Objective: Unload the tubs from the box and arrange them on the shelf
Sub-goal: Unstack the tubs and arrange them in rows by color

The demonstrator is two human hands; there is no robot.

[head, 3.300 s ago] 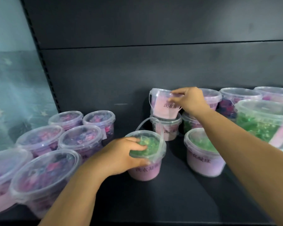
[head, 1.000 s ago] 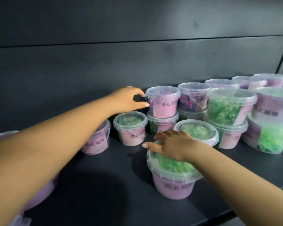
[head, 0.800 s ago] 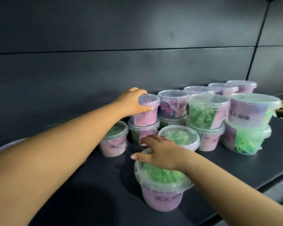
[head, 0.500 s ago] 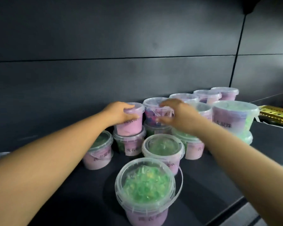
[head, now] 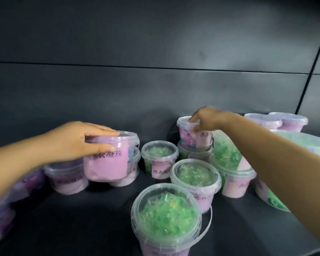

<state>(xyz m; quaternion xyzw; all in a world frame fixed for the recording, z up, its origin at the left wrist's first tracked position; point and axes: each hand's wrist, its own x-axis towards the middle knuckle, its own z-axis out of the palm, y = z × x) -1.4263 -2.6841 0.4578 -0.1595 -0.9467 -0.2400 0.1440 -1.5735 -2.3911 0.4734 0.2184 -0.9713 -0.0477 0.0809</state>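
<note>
Dark shelf (head: pixel 72 228), tubs everywhere: a green-filled tub (head: pixel 166 218) right at the front, two more green ones (head: pixel 195 180) just behind, pink-labelled tubs (head: pixel 67 180) crowding the left, stacked tubs (head: pixel 235 182) on the right.

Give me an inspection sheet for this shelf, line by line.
Surface: dark shelf, tubs standing on it.
Job's things: lidded green tubs in front and middle; purple tubs at left; some stacked at right.
Clutter: nothing seen.
Hands: left hand grips pink tub by its top; right hand pinches the rim of the stacked tub.
Cables: nothing seen.
Surroundings: dark back panel.
</note>
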